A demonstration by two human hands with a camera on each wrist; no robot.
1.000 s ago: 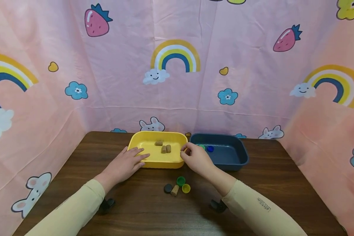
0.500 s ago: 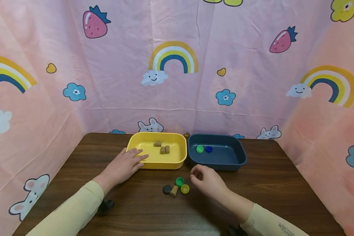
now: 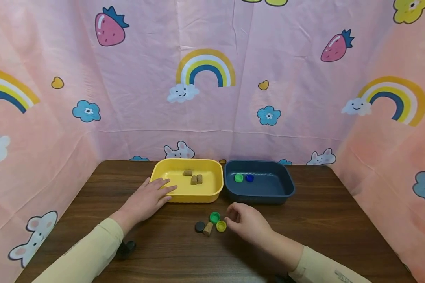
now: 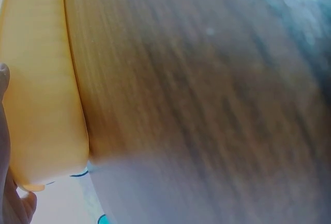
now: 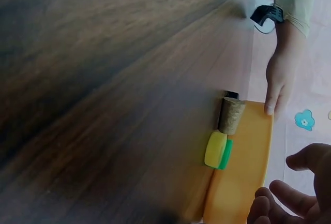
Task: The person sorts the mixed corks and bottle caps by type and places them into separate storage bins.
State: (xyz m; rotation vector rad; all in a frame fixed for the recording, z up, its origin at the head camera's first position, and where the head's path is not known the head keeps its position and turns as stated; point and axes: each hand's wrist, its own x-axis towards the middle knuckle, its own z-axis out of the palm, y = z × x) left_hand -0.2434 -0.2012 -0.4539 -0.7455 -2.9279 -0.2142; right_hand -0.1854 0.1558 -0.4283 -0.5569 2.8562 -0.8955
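Note:
Over the table, just right of a yellow bottle cap (image 3: pixel 221 226) and a green bottle cap (image 3: pixel 215 217), my right hand (image 3: pixel 249 224) hovers with fingers loosely bent. The right wrist view shows nothing between its thumb and fingertips. A cork (image 3: pixel 207 228) and a dark cap (image 3: pixel 200 226) lie left of the yellow cap. My left hand (image 3: pixel 145 200) rests, fingers spread, on the near left rim of a yellow bin (image 3: pixel 194 197). Corks (image 3: pixel 196 179) lie inside that bin. Beside it, the dark blue bin (image 3: pixel 258 198) holds a light green cap (image 3: pixel 239 178) and a blue cap (image 3: pixel 249 178).
Both bins stand side by side near the back edge of a dark wooden table (image 3: pixel 156 251). A pink patterned cloth (image 3: pixel 138 78) hangs behind and along both sides. A black wrist strap (image 5: pixel 269 14) sits on the left forearm.
My right hand has come back from the right rim of the yellow bin, down to beside the loose caps. The left hand stays on the yellow bin. The head view has shifted slightly.

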